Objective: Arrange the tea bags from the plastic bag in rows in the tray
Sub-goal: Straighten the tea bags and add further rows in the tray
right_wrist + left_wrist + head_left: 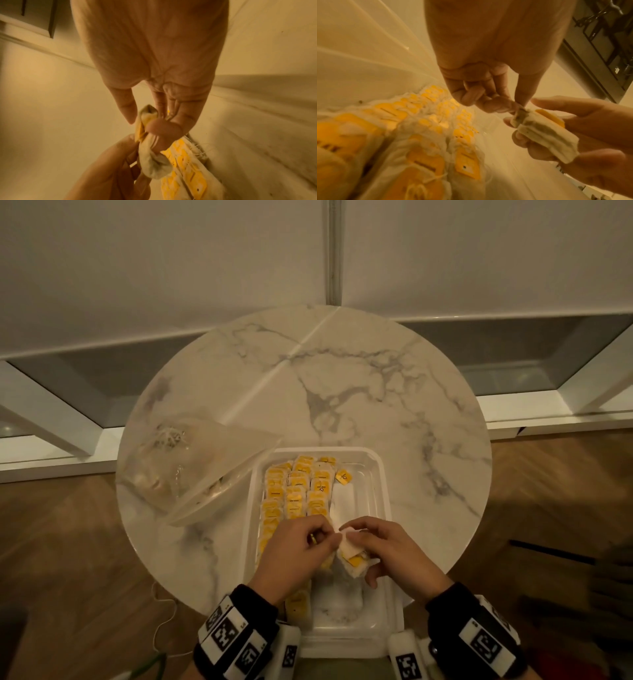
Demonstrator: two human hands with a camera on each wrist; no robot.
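One round marble worktop [342, 378], one clear plastic tray [383, 474] sitting at its 6 o'clock edge, and one see-through plastic bag [191, 467] lying over at about 9 o'clock, its corner just reaching the tray's rim. There's some stuff left inside the bag, too murky to count.

The rows of tea bags [298, 491] number three, running 12 to 6 and packed side by side along the tray's 9 o'clock half. They overlap like shingles with the yellow tags up. Can't give a proper bag total, since the hands cover the near ends. One yellow tag [343, 476] lies loose at roughly 1 o'clock of the rows.

Both hands are over the tray's 6 o'clock half. The right hand [387, 549] has its grip wrapped around a small stack [352, 559] of tea bags, fingers on one side and thumb on the other. The left wrist view shows a few layers in that stack [544, 135], maybe three or four. The left hand [298, 549] has thumb and forefinger pinched on the stack's far corner, with its other fingers curled in. Whether that pinch has one bag or more, I can't tell.
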